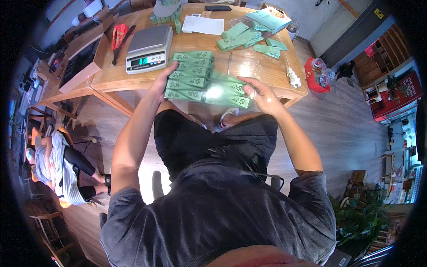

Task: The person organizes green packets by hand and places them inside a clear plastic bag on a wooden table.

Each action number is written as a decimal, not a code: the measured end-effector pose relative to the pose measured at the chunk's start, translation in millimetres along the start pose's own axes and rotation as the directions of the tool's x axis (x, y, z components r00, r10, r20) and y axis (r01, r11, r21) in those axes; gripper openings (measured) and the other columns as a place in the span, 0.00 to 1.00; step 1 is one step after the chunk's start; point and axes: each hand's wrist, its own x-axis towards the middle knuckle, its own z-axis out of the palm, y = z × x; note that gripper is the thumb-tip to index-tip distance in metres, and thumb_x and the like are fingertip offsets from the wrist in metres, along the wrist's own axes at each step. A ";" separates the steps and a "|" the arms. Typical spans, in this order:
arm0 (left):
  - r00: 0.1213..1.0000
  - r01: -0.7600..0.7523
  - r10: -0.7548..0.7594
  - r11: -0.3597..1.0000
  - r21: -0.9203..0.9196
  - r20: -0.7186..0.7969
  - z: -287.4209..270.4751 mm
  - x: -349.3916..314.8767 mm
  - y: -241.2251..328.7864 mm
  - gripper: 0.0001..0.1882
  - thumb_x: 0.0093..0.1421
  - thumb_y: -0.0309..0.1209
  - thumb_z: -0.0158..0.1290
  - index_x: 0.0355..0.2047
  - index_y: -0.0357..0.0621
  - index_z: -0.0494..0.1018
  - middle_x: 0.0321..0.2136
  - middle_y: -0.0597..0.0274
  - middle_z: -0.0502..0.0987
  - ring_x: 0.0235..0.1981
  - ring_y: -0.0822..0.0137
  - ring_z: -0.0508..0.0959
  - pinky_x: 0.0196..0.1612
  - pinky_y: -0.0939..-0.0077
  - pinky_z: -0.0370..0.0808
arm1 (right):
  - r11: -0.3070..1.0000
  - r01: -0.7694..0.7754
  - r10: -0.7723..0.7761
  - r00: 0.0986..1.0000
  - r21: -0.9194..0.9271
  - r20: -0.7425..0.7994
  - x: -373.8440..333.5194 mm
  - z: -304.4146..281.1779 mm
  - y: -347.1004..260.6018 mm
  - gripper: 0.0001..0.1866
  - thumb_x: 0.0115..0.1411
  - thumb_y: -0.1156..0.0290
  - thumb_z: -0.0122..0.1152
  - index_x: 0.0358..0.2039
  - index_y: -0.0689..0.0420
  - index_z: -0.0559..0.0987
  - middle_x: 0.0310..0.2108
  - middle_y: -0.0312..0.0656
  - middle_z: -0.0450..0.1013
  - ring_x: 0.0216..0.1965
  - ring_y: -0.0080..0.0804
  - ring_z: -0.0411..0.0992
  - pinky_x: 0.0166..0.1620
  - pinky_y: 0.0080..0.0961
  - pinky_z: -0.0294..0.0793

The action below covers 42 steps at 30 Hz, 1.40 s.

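head view: left hand [161,85] and right hand [263,95] are gripping opposite ends of a clear bag of green packets [189,74], its long axis running crosswise between them by the wooden table [276,74], the stacked side sitting nearer the left.

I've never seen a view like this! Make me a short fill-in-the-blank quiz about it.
1. The left hand and right hand hold packets coloured ____.
2. Of the two hands, the digital scale is nearer the ____ one.
3. The container beside the table is coloured ____.
4. The shorts near the picture's middle are ____.

Missing words: green; left; red; black.
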 end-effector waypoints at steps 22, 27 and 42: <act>0.719 -0.450 0.183 -0.613 0.650 0.670 32.8 19.6 -7.3 0.44 0.55 0.57 0.58 0.68 0.54 0.60 0.68 0.56 0.59 0.70 0.49 0.55 0.69 0.38 0.47 | 0.991 -0.130 0.113 0.932 -0.027 -0.344 71.8 81.0 10.8 0.21 0.67 0.59 0.53 0.53 0.61 0.75 0.44 0.60 0.76 0.45 0.57 0.75 0.49 0.44 0.72; 0.708 -0.431 0.215 -0.622 0.653 0.672 16.9 28.2 -14.6 0.55 0.44 0.55 0.66 0.69 0.53 0.56 0.69 0.58 0.57 0.70 0.49 0.54 0.68 0.36 0.47 | 0.972 0.131 -0.189 0.928 -0.193 -0.322 57.6 77.8 45.8 0.21 0.67 0.63 0.54 0.57 0.60 0.72 0.44 0.59 0.76 0.48 0.59 0.72 0.49 0.46 0.71; 0.560 -0.389 0.395 -0.651 0.652 0.728 -1.2 50.9 -42.8 0.43 0.43 0.40 0.67 0.61 0.45 0.64 0.63 0.57 0.63 0.68 0.47 0.56 0.67 0.30 0.48 | 0.902 -0.087 -0.063 0.942 -0.422 -0.329 109.7 -68.8 73.8 0.14 0.64 0.68 0.54 0.48 0.55 0.80 0.42 0.51 0.78 0.41 0.49 0.77 0.46 0.38 0.76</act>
